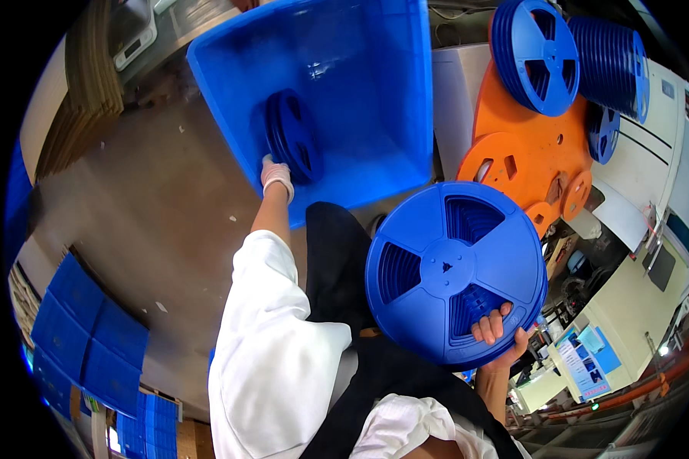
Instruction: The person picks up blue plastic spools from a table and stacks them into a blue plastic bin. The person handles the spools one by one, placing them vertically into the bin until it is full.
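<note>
Brown workshop floor [184,237] below. Remotely, I see the right hand [507,356] gripping large round blue plastic reels, stacked [445,264], fingers hooked through a window, probably for purchase. Left hand [275,173] is at dark-blue round reels [302,145] tilted inside the rectangular blue plastic bin [375,92]; its closure I cannot tell.

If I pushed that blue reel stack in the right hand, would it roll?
Stood on edge, the blue reel stack probably would: its rims are round. It seems stiff, since its flat face doesn't sag. It may be heavy, with many layers showing through its windows.
</note>
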`<state>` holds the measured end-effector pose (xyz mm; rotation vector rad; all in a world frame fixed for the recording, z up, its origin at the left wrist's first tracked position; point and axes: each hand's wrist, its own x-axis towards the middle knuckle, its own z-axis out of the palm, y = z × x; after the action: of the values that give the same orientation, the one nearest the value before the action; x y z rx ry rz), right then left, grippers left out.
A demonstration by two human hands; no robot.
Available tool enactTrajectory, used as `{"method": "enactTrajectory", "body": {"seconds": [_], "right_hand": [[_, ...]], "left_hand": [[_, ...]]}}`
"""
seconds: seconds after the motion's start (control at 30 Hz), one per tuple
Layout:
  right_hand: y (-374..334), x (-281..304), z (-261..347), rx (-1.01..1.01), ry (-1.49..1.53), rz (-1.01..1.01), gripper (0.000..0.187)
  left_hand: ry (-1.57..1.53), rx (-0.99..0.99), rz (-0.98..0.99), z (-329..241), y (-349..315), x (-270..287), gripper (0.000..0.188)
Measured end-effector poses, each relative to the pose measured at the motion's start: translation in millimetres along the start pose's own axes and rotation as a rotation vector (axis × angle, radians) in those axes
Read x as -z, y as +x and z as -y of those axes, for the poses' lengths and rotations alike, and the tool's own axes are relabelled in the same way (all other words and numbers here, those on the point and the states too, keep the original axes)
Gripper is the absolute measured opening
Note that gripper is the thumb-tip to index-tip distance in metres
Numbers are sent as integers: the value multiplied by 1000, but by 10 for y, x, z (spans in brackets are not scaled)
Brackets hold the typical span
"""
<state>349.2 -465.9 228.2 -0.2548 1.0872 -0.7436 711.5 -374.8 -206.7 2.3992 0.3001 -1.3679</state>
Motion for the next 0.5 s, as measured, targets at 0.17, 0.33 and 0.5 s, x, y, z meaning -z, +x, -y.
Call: {"method": "enactTrajectory", "body": {"seconds": [0.17,0.33,0.5], "right_hand": [[79,-140,-26,-48,-2,20,43],[149,-250,18,-86,-3,125,43],[156,-228,49,-117,98,315,42]], "left_hand": [[277,-84,-245,235,-169,-1,71],[101,-639,-347,153,-769,-3,54],[305,-1274,149,-894,-2695,192,52]]}}
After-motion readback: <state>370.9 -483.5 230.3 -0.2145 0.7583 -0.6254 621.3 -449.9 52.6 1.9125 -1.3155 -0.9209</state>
